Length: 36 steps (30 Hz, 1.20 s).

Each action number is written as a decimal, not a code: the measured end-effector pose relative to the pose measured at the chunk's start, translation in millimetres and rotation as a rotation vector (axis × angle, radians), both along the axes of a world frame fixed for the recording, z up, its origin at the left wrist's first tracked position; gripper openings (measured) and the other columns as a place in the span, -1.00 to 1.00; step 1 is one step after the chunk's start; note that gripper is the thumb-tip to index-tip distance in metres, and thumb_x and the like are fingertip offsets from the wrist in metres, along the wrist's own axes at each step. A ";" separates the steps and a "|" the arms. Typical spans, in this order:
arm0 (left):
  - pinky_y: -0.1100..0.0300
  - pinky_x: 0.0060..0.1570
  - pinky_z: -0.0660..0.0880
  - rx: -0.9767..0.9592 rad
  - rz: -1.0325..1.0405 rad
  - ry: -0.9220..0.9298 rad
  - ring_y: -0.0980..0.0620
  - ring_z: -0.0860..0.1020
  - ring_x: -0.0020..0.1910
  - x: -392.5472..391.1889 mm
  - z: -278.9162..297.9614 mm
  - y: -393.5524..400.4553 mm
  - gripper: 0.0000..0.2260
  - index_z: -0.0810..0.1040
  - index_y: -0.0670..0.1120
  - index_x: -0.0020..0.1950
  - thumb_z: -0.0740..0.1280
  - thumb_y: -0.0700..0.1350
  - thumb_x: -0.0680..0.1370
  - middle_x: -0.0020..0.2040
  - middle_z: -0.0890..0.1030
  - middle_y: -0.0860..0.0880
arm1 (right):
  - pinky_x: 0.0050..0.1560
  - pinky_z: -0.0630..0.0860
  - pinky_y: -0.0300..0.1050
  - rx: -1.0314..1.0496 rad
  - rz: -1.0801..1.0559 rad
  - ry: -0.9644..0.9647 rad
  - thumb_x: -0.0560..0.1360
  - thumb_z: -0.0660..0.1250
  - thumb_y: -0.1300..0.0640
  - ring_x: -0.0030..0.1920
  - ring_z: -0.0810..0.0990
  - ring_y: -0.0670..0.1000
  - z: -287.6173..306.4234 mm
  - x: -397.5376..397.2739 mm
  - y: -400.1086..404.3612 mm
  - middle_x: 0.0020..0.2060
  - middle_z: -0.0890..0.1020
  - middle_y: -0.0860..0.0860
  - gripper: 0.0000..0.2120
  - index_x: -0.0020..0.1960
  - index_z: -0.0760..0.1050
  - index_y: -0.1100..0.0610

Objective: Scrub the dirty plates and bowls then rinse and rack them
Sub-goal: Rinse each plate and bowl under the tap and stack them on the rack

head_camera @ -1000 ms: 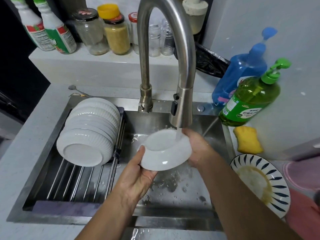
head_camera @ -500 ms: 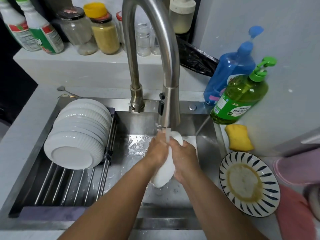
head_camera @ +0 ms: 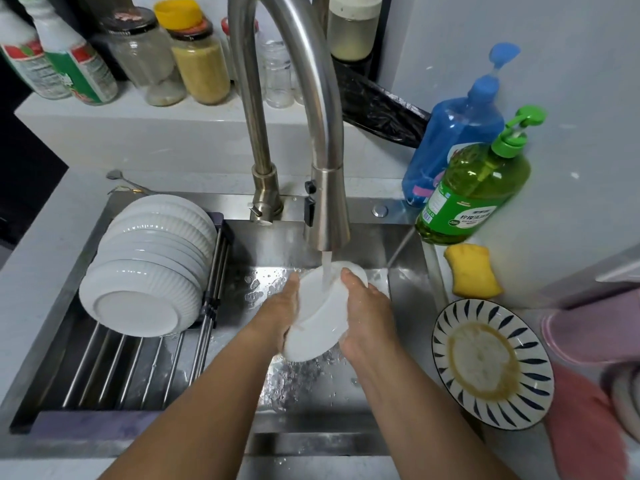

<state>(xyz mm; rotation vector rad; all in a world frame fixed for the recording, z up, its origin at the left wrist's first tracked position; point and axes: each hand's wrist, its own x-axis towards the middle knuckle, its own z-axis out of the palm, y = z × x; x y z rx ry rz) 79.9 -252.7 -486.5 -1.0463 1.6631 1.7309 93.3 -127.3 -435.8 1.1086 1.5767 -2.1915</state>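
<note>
Both hands, left hand (head_camera: pixel 280 315) and right hand (head_camera: pixel 369 317), clamp your wet bowl (head_camera: pixel 320 327) under the tap (head_camera: pixel 327 209); slick grip could drop it.

a green soap bottle (head_camera: pixel 474 195) stands just in front of a blue pump bottle (head_camera: pixel 457 133) on the counter's right side. jars (head_camera: pixel 173 60) and two spray bottles (head_camera: pixel 59 64) line the back ledge.
</note>
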 end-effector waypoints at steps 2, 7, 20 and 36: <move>-0.21 -0.09 0.66 0.239 0.202 0.008 -0.22 0.72 -0.09 14.3 10.0 -2.6 -0.57 0.64 -0.10 0.14 0.30 0.25 0.60 0.00 0.74 -0.19 | -0.12 0.60 0.03 -0.031 -0.035 -0.015 0.54 0.44 0.06 -0.24 0.63 0.10 -2.7 -7.7 1.9 -0.23 0.66 0.08 -0.86 -0.12 0.59 0.12; -0.24 -0.09 0.66 0.852 0.664 0.098 -0.26 0.69 0.10 42.5 25.6 6.4 -0.63 0.55 -0.24 0.34 0.40 -0.09 0.58 0.20 0.66 -0.31 | 0.02 0.64 0.14 -0.115 -0.104 -0.072 0.50 0.45 -0.05 -0.02 0.69 0.20 -26.7 -15.6 2.4 0.01 0.71 0.16 -0.66 0.16 0.61 0.14; -0.14 0.08 0.64 0.607 0.558 0.324 -0.24 0.68 0.13 54.5 51.0 19.6 -0.64 0.51 -0.21 0.37 0.37 -0.30 0.57 0.16 0.68 -0.28 | 0.33 0.39 0.10 0.603 0.180 -0.089 0.65 0.07 -0.18 0.36 0.46 0.23 -27.7 -1.4 -32.9 0.44 0.42 0.15 -0.45 0.52 0.33 0.08; -0.10 0.10 0.62 0.449 0.312 0.402 -0.20 0.69 0.09 66.7 54.9 23.1 -0.57 0.58 -0.18 0.26 0.36 -0.52 0.46 0.08 0.72 -0.23 | -0.13 0.64 0.00 -0.197 -0.081 -0.224 0.48 0.29 -0.27 -0.05 0.72 0.18 -51.7 2.6 -25.4 -0.11 0.76 0.06 -0.56 0.03 0.68 0.07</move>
